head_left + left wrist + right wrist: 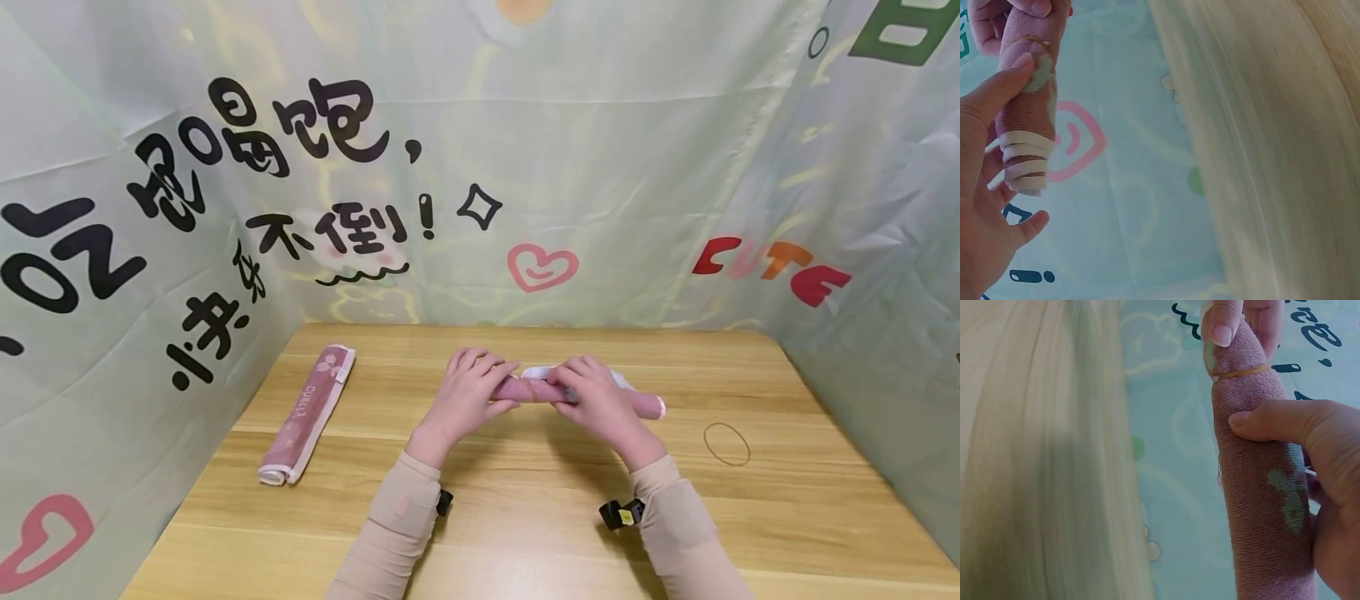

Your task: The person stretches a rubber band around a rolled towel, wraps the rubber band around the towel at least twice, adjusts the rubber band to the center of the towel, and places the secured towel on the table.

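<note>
In 2 hnds (471, 396) (600, 402): 1 towel (1260, 487) w/ 1 band (1244, 372).

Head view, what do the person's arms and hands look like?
The left hand and right hand are bare, without gloves. Long beige sleeves cover both forearms. Small black devices show by both wrists, the right one with a yellow patch.

Wooden table (517, 517): rolled towel (309, 417), rubber band (749, 452)
</note>
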The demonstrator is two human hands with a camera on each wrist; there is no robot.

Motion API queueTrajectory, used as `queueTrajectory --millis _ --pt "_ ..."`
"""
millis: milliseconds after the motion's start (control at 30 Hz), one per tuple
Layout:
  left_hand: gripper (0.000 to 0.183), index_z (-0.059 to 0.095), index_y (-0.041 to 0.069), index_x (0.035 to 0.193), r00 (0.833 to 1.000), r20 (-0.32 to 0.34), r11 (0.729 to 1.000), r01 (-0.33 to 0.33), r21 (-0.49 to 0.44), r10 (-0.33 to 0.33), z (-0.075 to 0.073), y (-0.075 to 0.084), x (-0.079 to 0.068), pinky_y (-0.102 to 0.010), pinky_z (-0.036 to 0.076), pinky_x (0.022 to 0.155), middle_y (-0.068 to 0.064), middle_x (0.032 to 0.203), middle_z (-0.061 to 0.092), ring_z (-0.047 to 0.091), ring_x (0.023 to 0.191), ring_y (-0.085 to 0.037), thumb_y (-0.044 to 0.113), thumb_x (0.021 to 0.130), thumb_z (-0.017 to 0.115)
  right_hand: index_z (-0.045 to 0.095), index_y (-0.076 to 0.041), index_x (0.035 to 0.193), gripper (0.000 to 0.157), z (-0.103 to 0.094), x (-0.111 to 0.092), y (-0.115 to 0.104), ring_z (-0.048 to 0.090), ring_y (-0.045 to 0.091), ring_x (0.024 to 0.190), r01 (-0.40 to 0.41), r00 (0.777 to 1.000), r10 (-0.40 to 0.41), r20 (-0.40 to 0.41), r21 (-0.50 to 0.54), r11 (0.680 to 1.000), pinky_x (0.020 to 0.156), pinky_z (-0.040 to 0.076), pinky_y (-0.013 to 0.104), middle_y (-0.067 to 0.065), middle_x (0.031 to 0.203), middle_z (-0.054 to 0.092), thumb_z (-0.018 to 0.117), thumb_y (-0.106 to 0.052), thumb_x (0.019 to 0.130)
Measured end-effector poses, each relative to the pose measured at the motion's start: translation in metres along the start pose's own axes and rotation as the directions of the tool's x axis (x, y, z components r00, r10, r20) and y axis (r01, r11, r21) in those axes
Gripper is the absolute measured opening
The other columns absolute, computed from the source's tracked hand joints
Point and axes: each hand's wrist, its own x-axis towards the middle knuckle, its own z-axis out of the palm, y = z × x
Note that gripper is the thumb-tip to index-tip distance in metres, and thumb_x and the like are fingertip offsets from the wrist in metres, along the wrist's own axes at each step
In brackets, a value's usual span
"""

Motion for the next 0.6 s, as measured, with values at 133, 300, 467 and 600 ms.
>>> queueTrajectory --millis 133,300,467,600 --pt "0.041 0.070 0.018 0.110 0.999 0.034 0.999 0.032 -0.004 -0.032 0.0001 -0.0001 -0.0002 -0.045 0.042 0.103 0.002 0.108 0.068 0.059 0.108 -0.021 0.043 0.078 0.079 0.066 -0.017 0.091 0.033 0.0019 -0.0006 -0.0028 0.048 0.030 0.097 -0.017 1.000 0.017 -0.019 -0.002 1.000 0.087 0.041 0.049 0.006 0.101 0.055 0.085 -0.005 0.067" --pt "0.032 0.069 0.018 0.099 0.999 -0.025 0.999 0.034 0.002 -0.034 0.0028 -0.0004 -0.0002 -0.041 0.046 0.096 0.003 0.102 0.069 0.063 0.101 -0.019 0.038 0.077 0.080 0.065 -0.017 0.091 0.034 0.0056 -0.0011 -0.0021 0.045 0.035 0.103 -0.018 0.998 0.019 -0.064 0.005 1.000 0.091 0.036 0.054 0.011 0.111 0.052 0.086 -0.006 0.066" --pt "0.031 0.067 0.015 0.097 0.995 -0.103 1.000 -0.002 -0.004 0.002 0.0037 -0.0001 0.0009 -0.037 0.051 0.091 0.002 0.100 0.069 0.066 0.096 -0.018 0.032 0.076 0.082 0.062 -0.016 0.090 0.034 0.0089 -0.0020 -0.0008 0.045 0.036 0.108 -0.009 0.997 0.010 -0.071 0.018 1.000 0.091 0.036 0.057 0.011 0.113 0.053 0.085 -0.007 0.067" --pt "0.028 0.066 0.014 0.097 0.993 -0.109 0.998 -0.052 -0.019 0.049 0.0022 0.0005 0.0023 -0.035 0.053 0.090 0.002 0.099 0.069 0.065 0.095 -0.017 0.031 0.079 0.080 0.061 -0.014 0.089 0.030 0.0100 -0.0016 -0.0011 0.049 0.035 0.107 -0.009 0.998 0.011 -0.058 0.026 1.000 0.091 0.038 0.057 0.009 0.109 0.058 0.083 -0.010 0.069"
